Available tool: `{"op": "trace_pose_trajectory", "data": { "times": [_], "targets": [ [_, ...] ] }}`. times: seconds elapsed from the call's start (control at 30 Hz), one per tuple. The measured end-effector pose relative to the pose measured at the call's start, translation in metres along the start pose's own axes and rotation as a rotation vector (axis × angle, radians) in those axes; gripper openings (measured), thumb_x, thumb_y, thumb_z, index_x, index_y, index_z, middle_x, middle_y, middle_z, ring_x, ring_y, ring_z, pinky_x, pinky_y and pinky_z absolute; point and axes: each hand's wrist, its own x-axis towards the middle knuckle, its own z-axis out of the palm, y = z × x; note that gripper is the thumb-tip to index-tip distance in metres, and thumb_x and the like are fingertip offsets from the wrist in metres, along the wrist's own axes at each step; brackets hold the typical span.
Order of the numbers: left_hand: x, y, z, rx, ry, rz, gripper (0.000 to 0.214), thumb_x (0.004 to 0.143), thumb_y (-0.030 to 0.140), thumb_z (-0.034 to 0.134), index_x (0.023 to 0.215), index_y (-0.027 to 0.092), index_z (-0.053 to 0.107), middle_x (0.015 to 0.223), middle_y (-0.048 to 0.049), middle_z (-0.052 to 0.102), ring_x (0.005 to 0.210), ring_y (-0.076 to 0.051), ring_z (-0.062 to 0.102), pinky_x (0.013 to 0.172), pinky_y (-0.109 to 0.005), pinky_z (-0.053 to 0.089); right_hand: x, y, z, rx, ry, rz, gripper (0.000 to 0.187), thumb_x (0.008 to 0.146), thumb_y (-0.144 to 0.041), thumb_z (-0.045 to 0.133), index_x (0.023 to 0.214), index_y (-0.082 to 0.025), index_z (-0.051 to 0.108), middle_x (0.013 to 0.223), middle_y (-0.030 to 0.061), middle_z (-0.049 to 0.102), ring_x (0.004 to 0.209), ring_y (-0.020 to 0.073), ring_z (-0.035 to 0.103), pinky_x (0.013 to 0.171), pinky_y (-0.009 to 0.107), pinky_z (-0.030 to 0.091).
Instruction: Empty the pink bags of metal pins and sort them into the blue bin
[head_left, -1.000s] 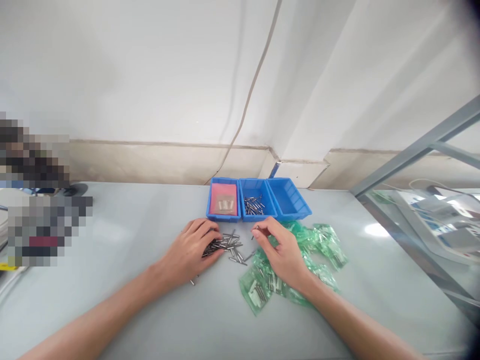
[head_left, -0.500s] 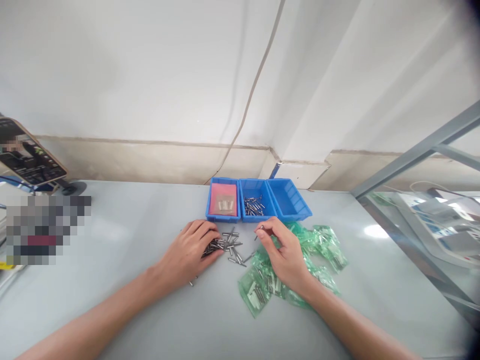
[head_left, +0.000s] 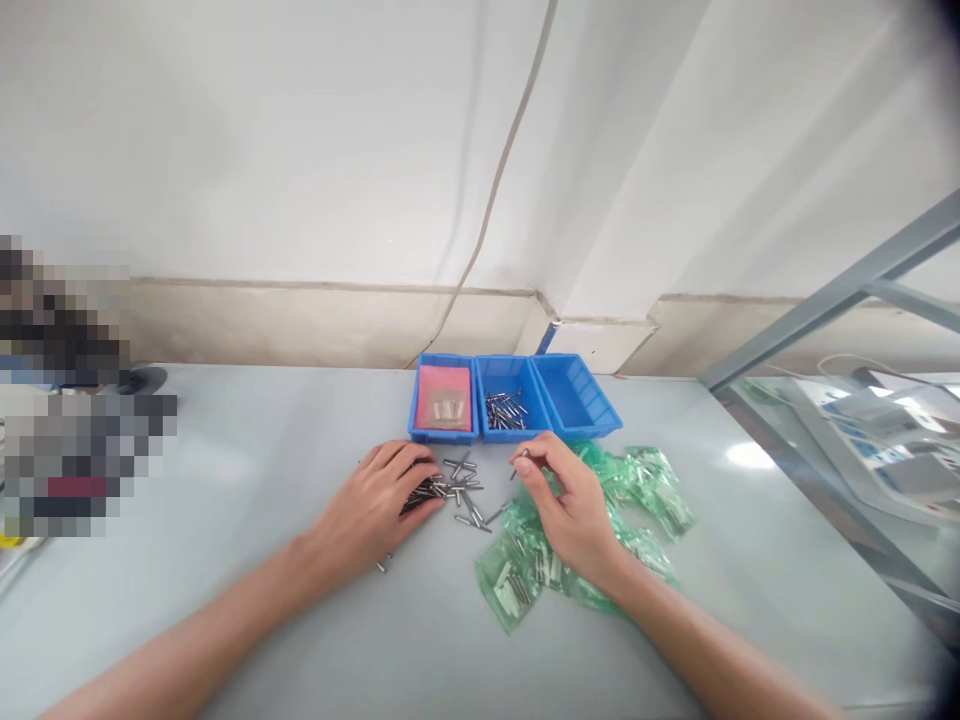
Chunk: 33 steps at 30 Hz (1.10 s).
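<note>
My left hand rests on the table with fingers and thumb curled round a heap of small metal pins. Some of the heap is hidden under the palm. More loose metal pins lie spread to the right of it. Between thumb and forefinger, my right hand pinches one metal pin, held just above the table. Beneath and around that hand lie several green plastic bags with metal pins and white pieces inside. One or two stray pins sit below my left wrist.
Three blue bins stand side by side behind the hands. The left bin holds a pink sheet with a clear bag, the middle bin holds metal pins, and the right bin shows its bare inside. A grey metal frame rises at right.
The view has shifted very slightly. Both hands keep almost the same place and grip, and the pin stays pinched in my right hand.
</note>
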Motion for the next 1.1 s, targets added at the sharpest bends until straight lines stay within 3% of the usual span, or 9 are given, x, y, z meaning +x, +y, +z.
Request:
{"op": "trace_pose_trajectory", "data": {
  "times": [0.53, 0.9, 1.1],
  "targets": [
    [0.0017, -0.0024, -0.0016, -0.005, -0.010, 0.027, 0.014, 0.112, 0.029, 0.058, 0.114, 0.022, 0.070, 0.119, -0.0069, 0.073, 0.114, -0.026, 0.066, 0.101, -0.044, 0.054, -0.0006, -0.0008, -0.0008, -0.038, -0.023, 0.010, 0.019, 0.113, -0.030, 0.049, 0.099, -0.026, 0.061, 0.091, 0.0028, 0.064, 0.081, 0.0211, 0.061, 0.076, 0.033, 0.048],
    [0.0010, -0.0030, -0.0015, -0.031, -0.022, 0.029, 0.017, 0.112, 0.032, 0.060, 0.106, 0.022, 0.073, 0.110, -0.0048, 0.075, 0.104, -0.023, 0.068, 0.096, -0.040, 0.053, 0.0015, -0.0030, 0.0005, -0.032, -0.110, 0.021, 0.019, 0.114, -0.031, 0.049, 0.100, -0.025, 0.061, 0.090, 0.0023, 0.063, 0.081, 0.0205, 0.060, 0.077, 0.032, 0.049],
    [0.0001, -0.0034, -0.0002, -0.030, -0.033, 0.017, 0.014, 0.111, 0.030, 0.062, 0.107, 0.022, 0.072, 0.112, -0.0046, 0.074, 0.106, -0.024, 0.067, 0.096, -0.041, 0.053, 0.0021, -0.0013, 0.0021, -0.008, -0.135, 0.110, 0.022, 0.115, -0.034, 0.047, 0.101, -0.025, 0.061, 0.090, 0.0015, 0.065, 0.079, 0.0193, 0.060, 0.073, 0.031, 0.047]
  ]
}}
